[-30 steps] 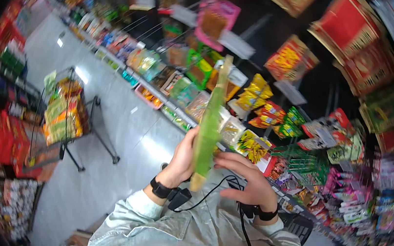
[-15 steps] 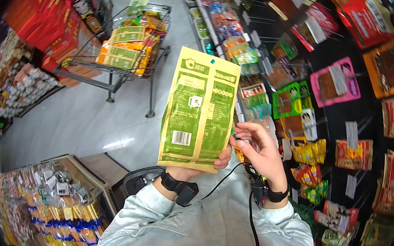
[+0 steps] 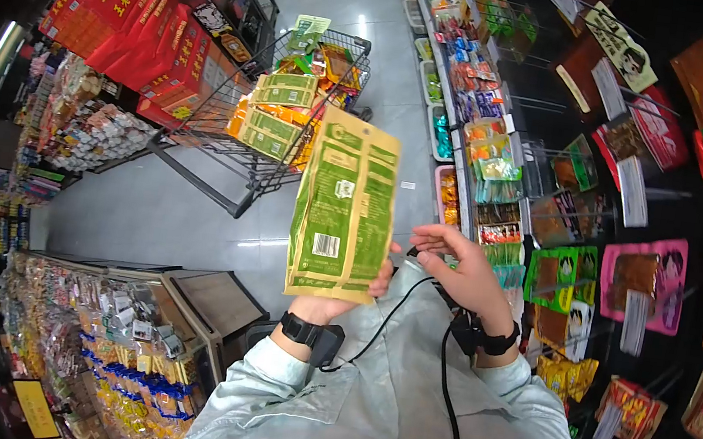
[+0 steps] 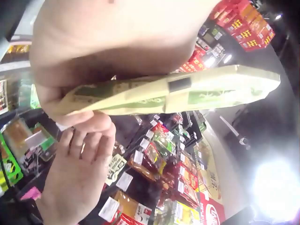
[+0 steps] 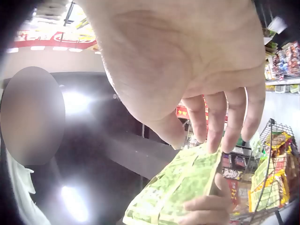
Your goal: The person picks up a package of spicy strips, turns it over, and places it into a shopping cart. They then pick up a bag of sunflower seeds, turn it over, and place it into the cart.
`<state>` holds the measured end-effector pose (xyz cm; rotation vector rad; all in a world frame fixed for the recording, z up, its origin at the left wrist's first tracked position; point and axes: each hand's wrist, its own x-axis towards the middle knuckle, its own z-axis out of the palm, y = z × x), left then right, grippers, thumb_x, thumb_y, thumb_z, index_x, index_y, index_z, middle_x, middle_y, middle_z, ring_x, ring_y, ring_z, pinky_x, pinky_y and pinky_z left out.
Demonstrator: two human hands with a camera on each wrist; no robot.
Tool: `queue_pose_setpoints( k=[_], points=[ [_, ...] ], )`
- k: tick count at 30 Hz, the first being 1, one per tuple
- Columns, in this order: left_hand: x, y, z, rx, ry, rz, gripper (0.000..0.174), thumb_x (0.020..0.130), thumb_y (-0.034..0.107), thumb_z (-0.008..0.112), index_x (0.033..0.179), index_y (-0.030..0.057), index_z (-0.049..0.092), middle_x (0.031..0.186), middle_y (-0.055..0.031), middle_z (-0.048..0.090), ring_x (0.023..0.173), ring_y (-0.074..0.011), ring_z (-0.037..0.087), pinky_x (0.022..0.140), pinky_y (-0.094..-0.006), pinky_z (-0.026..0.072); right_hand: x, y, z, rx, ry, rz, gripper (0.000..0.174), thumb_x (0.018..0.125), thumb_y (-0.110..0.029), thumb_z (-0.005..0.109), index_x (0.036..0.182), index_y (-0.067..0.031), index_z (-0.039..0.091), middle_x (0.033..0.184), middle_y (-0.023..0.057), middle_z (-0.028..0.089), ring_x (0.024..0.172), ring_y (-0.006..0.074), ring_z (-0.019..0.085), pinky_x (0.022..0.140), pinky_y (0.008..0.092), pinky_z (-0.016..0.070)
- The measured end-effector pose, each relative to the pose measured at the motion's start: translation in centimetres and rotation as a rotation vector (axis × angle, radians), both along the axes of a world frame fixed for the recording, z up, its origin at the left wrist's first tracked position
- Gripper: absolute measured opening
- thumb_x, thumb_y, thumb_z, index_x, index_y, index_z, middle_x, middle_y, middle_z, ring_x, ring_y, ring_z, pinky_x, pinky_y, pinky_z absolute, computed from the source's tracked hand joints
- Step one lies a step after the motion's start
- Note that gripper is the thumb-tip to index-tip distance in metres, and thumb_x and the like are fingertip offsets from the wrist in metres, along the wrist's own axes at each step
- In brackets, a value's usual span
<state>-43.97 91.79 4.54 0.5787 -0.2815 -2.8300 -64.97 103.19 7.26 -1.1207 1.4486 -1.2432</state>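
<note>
In the head view, a green and pale-yellow snack bag [image 3: 344,210] stands upright before the body, its printed back and barcode facing me. My left hand [image 3: 321,308] grips it low down, with fingertips curled round the right edge. Just right of the bag, my right hand [image 3: 466,276] is raised with loosely bent fingers and nothing in it. Seen from the left wrist, the bag [image 4: 211,91] is nearly edge-on. In the right wrist view, the right hand's fingers [image 5: 215,117] hang over the bag's top edge in the picture.
A wire shopping cart [image 3: 244,162] loaded with snack packets stands ahead on the grey floor [image 3: 132,223]. Red boxes [image 3: 129,26] are stacked behind it. To the right runs a rack with hanging packets [image 3: 642,282]; at lower left is a bin of wrapped goods [image 3: 126,341].
The bag has turned from edge-on to its back face. My view has swung left, bringing the cart closer to the middle. The left hand keeps its grip; the right stays beside the bag.
</note>
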Motion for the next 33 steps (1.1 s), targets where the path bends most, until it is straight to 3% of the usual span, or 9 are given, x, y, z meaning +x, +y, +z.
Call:
queue_pose_setpoints(
  k=[3,8,11,12,16,21,22,28,33],
  points=[
    [-1.2,-2.9,-0.3,-0.088,-0.168,0.167,0.061,0.102,0.046,0.045,0.132,-0.0064,0.052,0.082,-0.0114,0.057,0.068,-0.0199,0.05,0.062,-0.0302,0.0439,-3.3,-2.8,-0.8,0.008,-0.021,0.044,0.039,0.096,-0.014,0.067,0.132,-0.0017,0.059,0.12,0.0102,0.07,0.11,0.0191,0.067,0.097,0.0334,0.0514],
    [-1.5,-6.6,-1.9,-0.301,-0.27,0.207,0.055,0.104,0.041,0.052,0.139,-0.0014,0.05,0.093,-0.0053,0.061,0.077,-0.0145,0.058,0.069,-0.0293,0.0492,-6.1,-5.9,-1.3,0.028,-0.054,0.142,0.044,0.098,-0.019,0.066,0.138,-0.0026,0.055,0.125,0.0131,0.068,0.113,0.0225,0.066,0.1,0.0362,0.0502],
    [-4.4,-9.2,0.6,-0.298,-0.721,0.251,0.055,0.106,0.045,0.049,0.142,0.0033,0.05,0.099,-0.0035,0.064,0.086,-0.015,0.062,0.077,-0.0281,0.0507,-6.5,-7.8,-3.1,0.079,-0.149,0.174,0.048,0.101,-0.021,0.064,0.142,-0.0012,0.05,0.126,0.0133,0.067,0.114,0.0207,0.065,0.101,0.0341,0.049],
    [-5.1,-9.9,-0.1,-0.316,-0.721,0.341,0.044,0.106,0.043,0.053,0.131,0.0059,0.056,0.103,-0.0027,0.065,0.092,-0.0132,0.063,0.084,-0.0267,0.05,-6.4,-8.4,-3.6,0.105,-0.189,0.17,0.047,0.101,-0.021,0.063,0.142,-0.0007,0.05,0.126,0.0127,0.067,0.114,0.0193,0.064,0.1,0.0334,0.0488],
    [-4.7,-14.5,-1.7,-0.456,-0.696,0.178,0.021,0.104,0.029,0.061,0.104,0.0095,0.054,0.106,-0.0012,0.063,0.096,-0.0078,0.059,0.086,-0.0251,0.0482,-6.5,-12.8,-4.2,0.255,-0.283,0.12,0.042,0.103,-0.022,0.061,0.137,0.0012,0.052,0.114,0.006,0.067,0.101,0.0099,0.061,0.091,0.0265,0.0492],
    [-3.9,-22.2,-1.9,-0.502,-0.578,0.079,0.022,0.105,0.028,0.058,0.114,0.0082,0.055,0.107,-0.0024,0.063,0.098,-0.0092,0.06,0.087,-0.0244,0.0481,-5.0,-19.2,-3.3,0.321,-0.051,-0.017,0.031,0.103,-0.023,0.061,0.123,0.0013,0.06,0.085,-0.0023,0.059,0.077,0.005,0.05,0.068,0.0236,0.0442],
    [-3.5,-24.1,-2.6,-0.51,-0.551,0.068,0.024,0.105,0.028,0.057,0.118,0.0072,0.055,0.11,-0.0025,0.063,0.102,-0.01,0.061,0.088,-0.0253,0.0487,-4.2,-20.8,-2.4,0.31,0.015,-0.057,0.029,0.103,-0.023,0.062,0.119,0.001,0.061,0.078,-0.004,0.053,0.071,0.0045,0.044,0.062,0.0236,0.0392],
    [-2.8,-32.9,1.3,-0.759,-0.442,0.037,0.041,0.103,0.021,0.058,0.139,0.0014,0.049,0.116,-0.0025,0.063,0.109,-0.0089,0.058,0.094,-0.0249,0.0456,-3.0,-29.3,0.5,0.191,-0.076,-0.157,0.034,0.102,-0.019,0.064,0.129,-0.0001,0.06,0.083,-0.0092,0.053,0.072,0.0016,0.043,0.064,0.0196,0.037],
    [-1.7,-37.5,0.4,-0.685,-0.426,0.033,0.045,0.103,0.02,0.059,0.141,-0.0003,0.049,0.123,-0.0028,0.063,0.112,-0.0103,0.058,0.096,-0.0256,0.0457,-2.4,-34.7,0.2,0.252,-0.098,-0.145,0.035,0.103,-0.021,0.062,0.131,0.0001,0.06,0.079,-0.0097,0.053,0.069,0.0015,0.044,0.063,0.0195,0.0371]
  ],
)
